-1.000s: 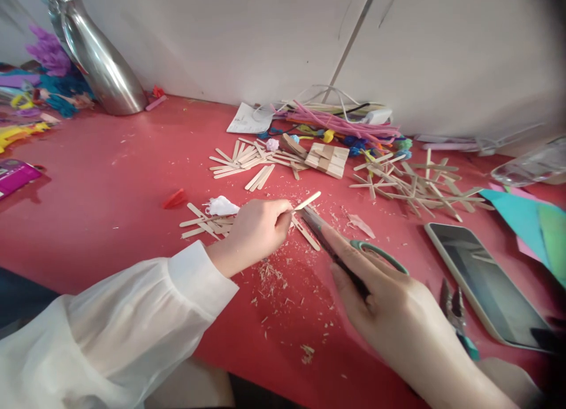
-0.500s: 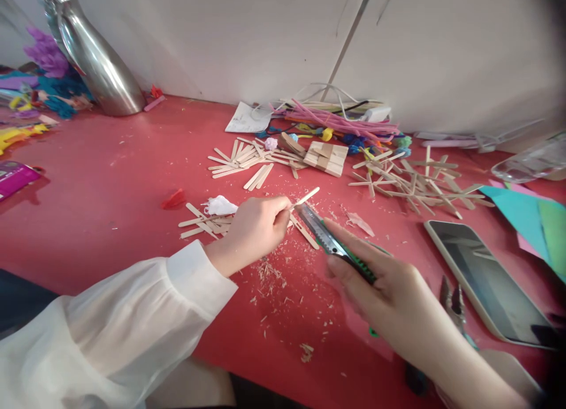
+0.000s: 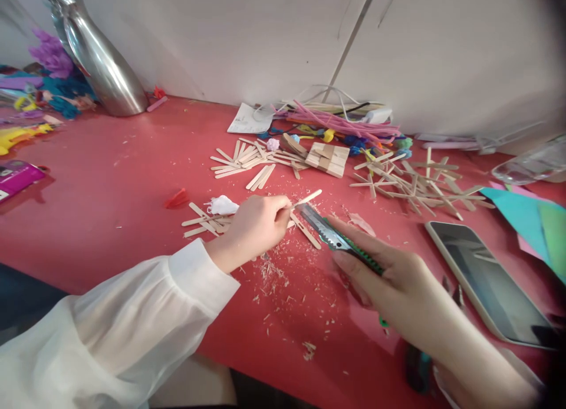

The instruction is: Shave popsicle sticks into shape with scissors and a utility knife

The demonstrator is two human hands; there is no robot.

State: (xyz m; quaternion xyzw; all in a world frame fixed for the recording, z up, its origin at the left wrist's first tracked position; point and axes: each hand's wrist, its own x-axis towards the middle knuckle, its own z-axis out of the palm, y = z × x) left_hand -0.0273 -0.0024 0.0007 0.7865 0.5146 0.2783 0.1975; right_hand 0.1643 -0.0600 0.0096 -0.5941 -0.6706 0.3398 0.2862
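My left hand (image 3: 259,223) is closed, pinching a wooden craft stick (image 3: 310,197) whose far end points up and to the right. In my right hand (image 3: 393,276) is a green utility knife (image 3: 327,232), its blade tip at the craft stick close to my left fingertips. Another stick (image 3: 306,231) with a slit along it lies on the table just below the blade. Wood shavings (image 3: 272,273) are scattered under both hands. Left of my left hand lie several loose sticks (image 3: 201,223) and a white crumpled piece (image 3: 222,205).
Piles of craft sticks (image 3: 243,158) and crossed sticks (image 3: 411,179) lie farther back on the red table (image 3: 132,179). A phone (image 3: 484,279) and coloured paper (image 3: 526,214) are at right. A steel jug (image 3: 106,73) stands back left; pink pipe cleaners (image 3: 336,120) lie by the wall.
My right hand and the knife have shifted slightly right and down. My left hand stays almost in place, still pinching the craft stick. The view has moved a little.
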